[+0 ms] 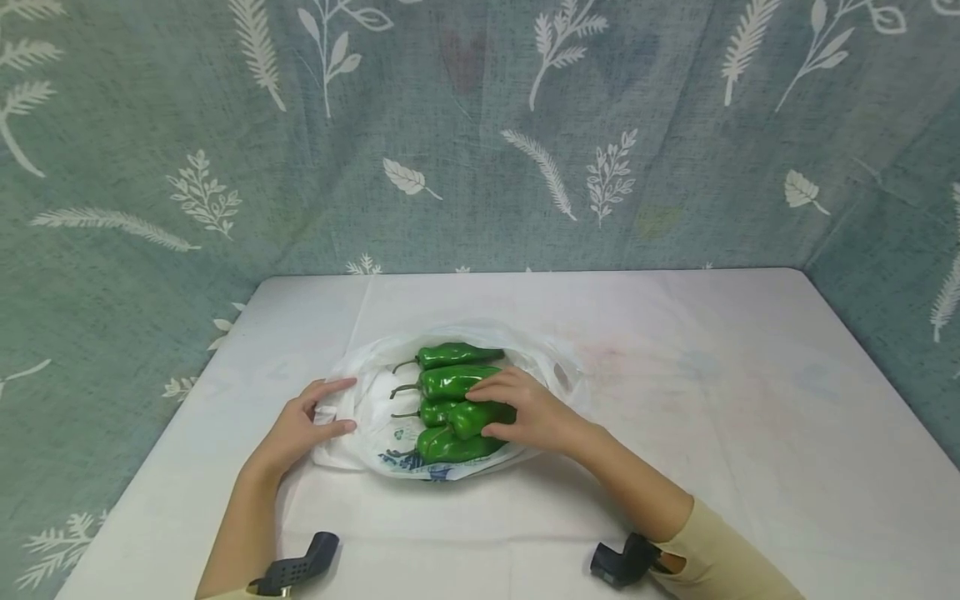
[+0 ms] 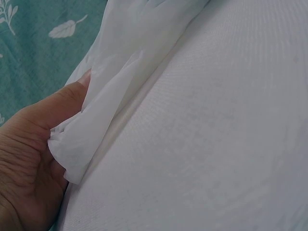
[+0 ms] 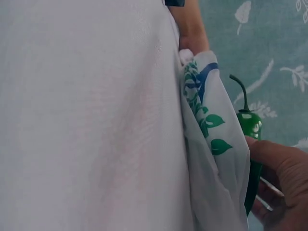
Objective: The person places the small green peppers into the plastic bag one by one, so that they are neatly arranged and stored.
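Observation:
Several green peppers (image 1: 452, 383) with thin curved stems lie side by side on a white plastic bag (image 1: 371, 408). My right hand (image 1: 528, 408) grips a pepper (image 1: 471, 421) at the front of the row, thumb on its near side and fingers over the far side. In the right wrist view that pepper (image 3: 250, 124) rises stem-up beside the bag's printed side (image 3: 216, 125). At the bag's left edge, my left hand (image 1: 300, 421) rests with thumb and index finger spread apart. In the left wrist view, a finger (image 2: 57, 103) lies along the thin plastic (image 2: 103, 115); the other fingers are mostly hidden.
A white cloth (image 1: 712, 433) covers the table under the bag. Behind it hangs a green-blue curtain (image 1: 465, 192) with white leaf prints, which also runs along both sides. Dark wrist cameras (image 1: 300, 568) sit on both forearms.

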Demonstrator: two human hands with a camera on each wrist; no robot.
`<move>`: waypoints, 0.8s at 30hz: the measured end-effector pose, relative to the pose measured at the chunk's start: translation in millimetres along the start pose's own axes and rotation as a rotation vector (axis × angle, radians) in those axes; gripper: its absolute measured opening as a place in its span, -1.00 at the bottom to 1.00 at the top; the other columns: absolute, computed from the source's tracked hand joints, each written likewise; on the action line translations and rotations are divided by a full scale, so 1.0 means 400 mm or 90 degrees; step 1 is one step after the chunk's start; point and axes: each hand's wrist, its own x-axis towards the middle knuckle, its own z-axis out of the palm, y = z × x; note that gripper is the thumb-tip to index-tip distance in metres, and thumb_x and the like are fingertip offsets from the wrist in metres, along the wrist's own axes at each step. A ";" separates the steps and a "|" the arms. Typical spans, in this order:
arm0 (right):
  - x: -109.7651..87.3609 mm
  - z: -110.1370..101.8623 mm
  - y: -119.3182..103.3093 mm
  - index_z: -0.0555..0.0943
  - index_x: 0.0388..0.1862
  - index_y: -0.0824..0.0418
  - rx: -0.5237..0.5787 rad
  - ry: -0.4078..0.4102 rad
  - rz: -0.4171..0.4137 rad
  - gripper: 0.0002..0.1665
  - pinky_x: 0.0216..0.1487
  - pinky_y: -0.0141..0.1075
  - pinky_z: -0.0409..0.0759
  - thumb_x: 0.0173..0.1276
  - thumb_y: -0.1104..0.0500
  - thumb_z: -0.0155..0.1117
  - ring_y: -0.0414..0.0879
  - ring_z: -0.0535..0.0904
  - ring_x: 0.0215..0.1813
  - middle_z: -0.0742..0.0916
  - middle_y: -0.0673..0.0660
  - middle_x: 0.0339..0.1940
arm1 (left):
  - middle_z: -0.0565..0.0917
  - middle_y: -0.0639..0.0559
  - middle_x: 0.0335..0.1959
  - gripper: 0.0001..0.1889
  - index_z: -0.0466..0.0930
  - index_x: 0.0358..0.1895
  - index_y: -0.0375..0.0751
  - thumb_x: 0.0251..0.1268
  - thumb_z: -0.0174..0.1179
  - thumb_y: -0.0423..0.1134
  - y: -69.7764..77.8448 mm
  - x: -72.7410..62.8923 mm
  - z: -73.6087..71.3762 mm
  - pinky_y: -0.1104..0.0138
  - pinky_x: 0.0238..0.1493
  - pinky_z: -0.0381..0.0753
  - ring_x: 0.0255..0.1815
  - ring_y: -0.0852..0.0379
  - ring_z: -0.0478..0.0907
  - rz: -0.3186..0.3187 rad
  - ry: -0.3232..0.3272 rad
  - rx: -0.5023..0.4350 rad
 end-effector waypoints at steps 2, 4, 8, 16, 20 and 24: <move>-0.003 -0.005 0.001 0.60 0.08 0.23 -0.007 -0.018 0.021 -0.47 0.38 -0.03 0.27 0.08 0.22 0.46 0.03 0.46 0.23 0.65 0.10 0.08 | 0.08 -0.26 0.46 -0.24 0.31 0.36 -0.07 0.03 0.40 -0.10 0.000 0.000 -0.002 -0.26 0.36 -0.04 0.49 -0.32 -0.11 -0.002 -0.001 -0.001; -0.003 -0.007 0.003 0.59 0.10 0.23 -0.012 -0.031 0.026 -0.46 0.39 -0.02 0.25 0.08 0.22 0.46 0.04 0.45 0.24 0.64 0.10 0.08 | 0.06 -0.27 0.47 -0.24 0.31 0.36 -0.07 0.04 0.40 -0.10 0.001 -0.001 -0.003 -0.26 0.36 -0.04 0.49 -0.32 -0.12 -0.005 -0.002 -0.001; 0.003 -0.002 0.006 0.59 0.09 0.22 -0.038 -0.032 -0.004 -0.47 0.38 -0.02 0.27 0.09 0.23 0.45 0.02 0.46 0.22 0.64 0.10 0.07 | 0.05 -0.27 0.47 -0.24 0.31 0.36 -0.06 0.04 0.40 -0.10 0.001 -0.003 -0.004 -0.26 0.36 -0.04 0.49 -0.32 -0.13 -0.009 -0.003 -0.003; 0.021 0.019 -0.003 0.62 0.05 0.22 -0.070 -0.005 -0.039 -0.55 0.35 -0.04 0.32 0.13 0.20 0.42 0.00 0.49 0.16 0.67 0.10 0.03 | 0.02 -0.29 0.48 -0.24 0.31 0.36 -0.10 0.03 0.41 -0.10 0.001 -0.002 0.000 -0.25 0.37 -0.07 0.50 -0.33 -0.15 -0.004 -0.004 -0.009; 0.030 0.027 -0.012 0.63 0.04 0.21 -0.076 0.005 -0.039 -0.56 0.36 0.02 0.29 0.15 0.19 0.41 0.00 0.51 0.16 0.67 0.09 0.02 | -0.01 -0.31 0.48 -0.24 0.32 0.35 -0.11 0.02 0.41 -0.10 0.002 -0.001 0.001 -0.24 0.38 -0.09 0.50 -0.33 -0.17 -0.007 -0.003 -0.007; 0.039 0.037 -0.015 0.63 0.04 0.19 -0.089 0.019 -0.048 -0.56 0.27 -0.14 0.43 0.15 0.17 0.41 -0.02 0.51 0.13 0.67 0.08 0.02 | -0.02 -0.30 0.49 -0.23 0.31 0.36 -0.08 0.02 0.41 -0.08 0.003 0.000 -0.001 -0.26 0.37 -0.09 0.50 -0.34 -0.17 -0.013 -0.004 0.000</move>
